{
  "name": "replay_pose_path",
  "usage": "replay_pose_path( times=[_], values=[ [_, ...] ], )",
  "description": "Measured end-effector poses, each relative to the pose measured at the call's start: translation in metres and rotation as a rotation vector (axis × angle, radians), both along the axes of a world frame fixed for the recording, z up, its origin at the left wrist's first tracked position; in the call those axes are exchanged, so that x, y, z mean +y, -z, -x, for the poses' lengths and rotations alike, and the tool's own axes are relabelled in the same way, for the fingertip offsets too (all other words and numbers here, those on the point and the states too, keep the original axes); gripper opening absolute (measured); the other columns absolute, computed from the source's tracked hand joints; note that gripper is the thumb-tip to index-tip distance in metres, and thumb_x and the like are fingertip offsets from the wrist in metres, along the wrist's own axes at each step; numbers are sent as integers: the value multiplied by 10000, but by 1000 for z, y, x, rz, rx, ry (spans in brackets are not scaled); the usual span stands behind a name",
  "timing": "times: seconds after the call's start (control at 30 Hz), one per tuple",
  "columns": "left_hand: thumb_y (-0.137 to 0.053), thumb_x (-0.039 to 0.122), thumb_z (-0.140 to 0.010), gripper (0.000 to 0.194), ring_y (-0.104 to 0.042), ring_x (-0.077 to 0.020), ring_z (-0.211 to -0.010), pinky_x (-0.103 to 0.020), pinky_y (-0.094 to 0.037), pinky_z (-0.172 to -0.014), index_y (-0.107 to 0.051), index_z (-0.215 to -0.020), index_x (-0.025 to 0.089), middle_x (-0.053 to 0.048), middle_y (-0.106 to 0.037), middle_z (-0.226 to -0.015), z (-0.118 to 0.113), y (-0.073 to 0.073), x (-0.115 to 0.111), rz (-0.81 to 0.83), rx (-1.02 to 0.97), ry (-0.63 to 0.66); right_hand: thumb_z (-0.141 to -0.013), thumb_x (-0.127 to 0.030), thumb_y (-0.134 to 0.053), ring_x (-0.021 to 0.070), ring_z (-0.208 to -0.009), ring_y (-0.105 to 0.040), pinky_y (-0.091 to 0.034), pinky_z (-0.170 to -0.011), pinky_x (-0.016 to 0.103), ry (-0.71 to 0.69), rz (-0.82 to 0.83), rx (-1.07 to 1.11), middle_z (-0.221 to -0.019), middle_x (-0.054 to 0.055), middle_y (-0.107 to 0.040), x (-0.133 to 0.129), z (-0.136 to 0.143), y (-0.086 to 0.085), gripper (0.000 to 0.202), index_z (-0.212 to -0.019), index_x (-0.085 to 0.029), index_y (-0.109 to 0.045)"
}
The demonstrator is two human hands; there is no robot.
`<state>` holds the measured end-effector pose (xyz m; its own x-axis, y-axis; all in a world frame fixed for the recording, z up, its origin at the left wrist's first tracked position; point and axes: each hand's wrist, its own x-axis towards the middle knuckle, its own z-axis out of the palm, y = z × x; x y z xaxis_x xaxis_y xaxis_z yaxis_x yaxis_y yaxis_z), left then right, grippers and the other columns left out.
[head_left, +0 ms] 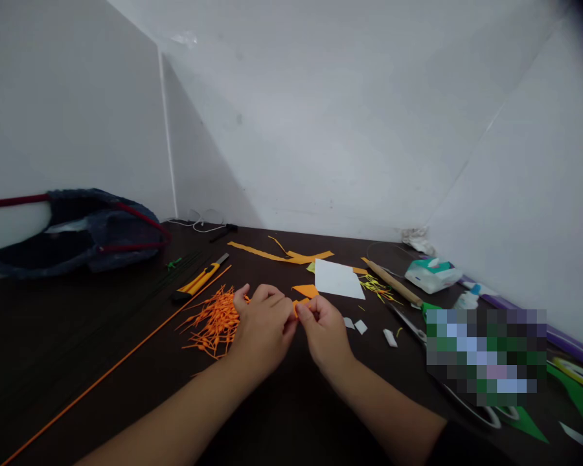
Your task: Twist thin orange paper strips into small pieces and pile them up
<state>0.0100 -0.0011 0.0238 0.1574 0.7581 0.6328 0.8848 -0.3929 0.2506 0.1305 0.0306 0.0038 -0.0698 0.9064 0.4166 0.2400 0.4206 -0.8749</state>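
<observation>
My left hand and my right hand meet over the dark table. Between their fingertips is a small piece of orange paper, pinched from both sides and mostly covered by the fingers. Beside my left hand, partly behind it, lies a pile of thin orange stems with thicker tips. Just beyond the fingers rests a flat orange paper scrap, close to a white sheet. Small white scraps lie to the right of my right hand.
A yellow utility knife and a long orange stick lie left. Orange strips are at the back. Rightward are scissors, a wooden-handled tool, a tissue pack and a small bottle. A bag-lined frame stands far left.
</observation>
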Motion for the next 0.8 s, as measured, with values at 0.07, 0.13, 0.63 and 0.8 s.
replay_pose_path(
  times=[0.07,0.13,0.63,0.8],
  values=[
    [-500,168,-743,153,-471,-196,-866,-513,-80,-921,-485,-593,194,31,-586,-667,1,0,0,-6,23,-18,-737,-335,-525,113,-499,-371,-299,-485,240,21,44,33,-513,-49,-409,1,3,2,255,-552,-188,-426],
    [-502,180,-747,150,-470,-196,-864,-512,-74,-923,-481,-599,194,31,-586,-676,1,0,0,5,33,-23,-732,-342,-532,104,-485,-319,-274,-474,237,8,94,112,-493,-64,-345,2,4,4,297,-526,-195,-376],
    [-609,205,-639,136,-455,-224,-869,-513,-72,-921,-480,-596,199,16,-544,-693,7,7,7,145,-74,-52,-675,-261,-615,135,-610,-457,-360,-622,282,-312,295,399,-608,9,-545,12,-4,9,122,-612,-157,-625],
    [-633,230,-635,141,-473,-211,-837,-510,-85,-924,-498,-610,200,16,-540,-693,7,7,7,145,-64,-58,-664,-255,-624,106,-536,-373,-308,-561,259,-212,288,410,-509,-39,-443,11,0,7,198,-516,-167,-528]
  ],
)
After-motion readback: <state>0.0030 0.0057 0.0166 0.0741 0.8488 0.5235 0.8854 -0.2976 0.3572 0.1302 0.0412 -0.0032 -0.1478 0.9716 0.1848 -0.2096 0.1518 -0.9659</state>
